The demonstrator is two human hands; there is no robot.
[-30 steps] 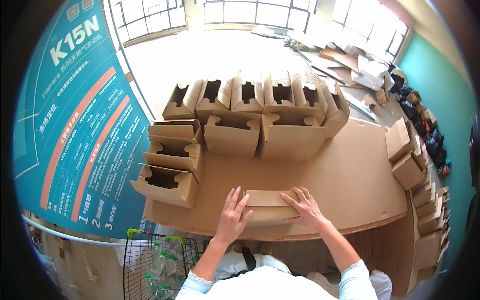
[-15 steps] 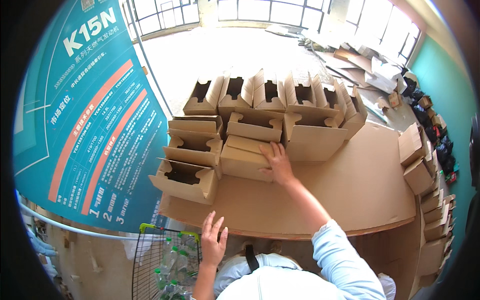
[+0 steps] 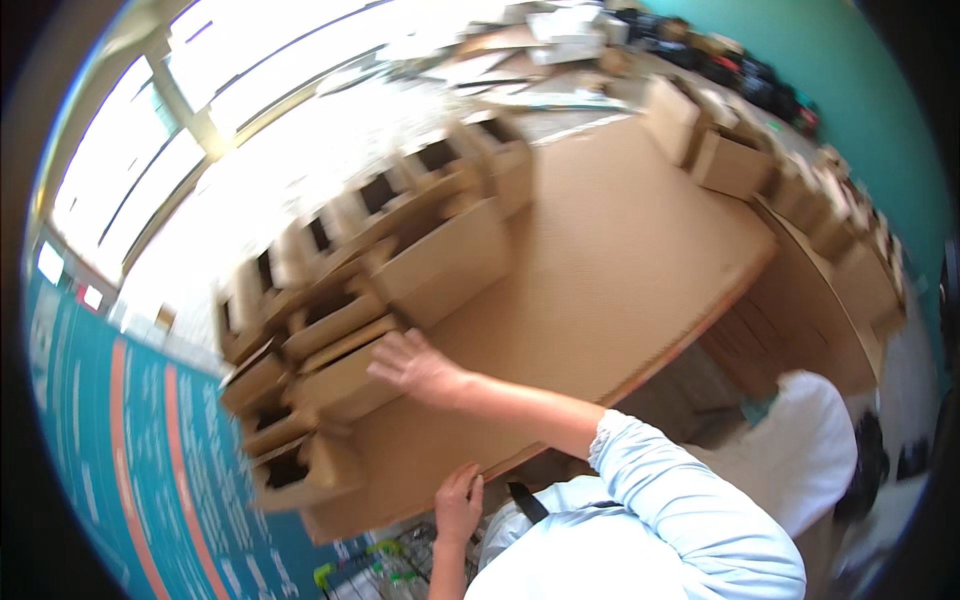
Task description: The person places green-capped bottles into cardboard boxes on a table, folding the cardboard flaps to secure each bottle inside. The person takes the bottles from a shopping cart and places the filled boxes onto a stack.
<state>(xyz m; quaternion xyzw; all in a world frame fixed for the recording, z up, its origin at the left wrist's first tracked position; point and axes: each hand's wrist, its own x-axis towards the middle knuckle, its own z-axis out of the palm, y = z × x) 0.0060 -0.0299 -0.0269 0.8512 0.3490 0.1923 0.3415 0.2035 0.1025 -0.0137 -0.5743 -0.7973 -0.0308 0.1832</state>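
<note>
Several open-topped brown cardboard boxes stand in rows at the left of the table. In their front row is a box with its top folded over (image 3: 350,380). At its right end is my right hand (image 3: 412,368), fingers spread and holding nothing; motion blur hides whether the fingertips touch the cardboard. A larger open box (image 3: 447,262) stands just behind, to the right. Close to my body, by the table's front edge, my left hand (image 3: 459,505) hangs with loosely bent fingers and nothing visible in it.
Brown cardboard covers the table (image 3: 610,250). More open boxes (image 3: 735,160) line its right side. A wire basket (image 3: 385,570) is below the front edge, and a blue-green printed banner (image 3: 150,450) rises at the left. Flattened cardboard and dark bags lie along the far wall.
The view has swung to the right, so the boxes appear farther left and tilted. My right hand has slid off the folded box's top to its right end. The left hand's fingers are more bent.
</note>
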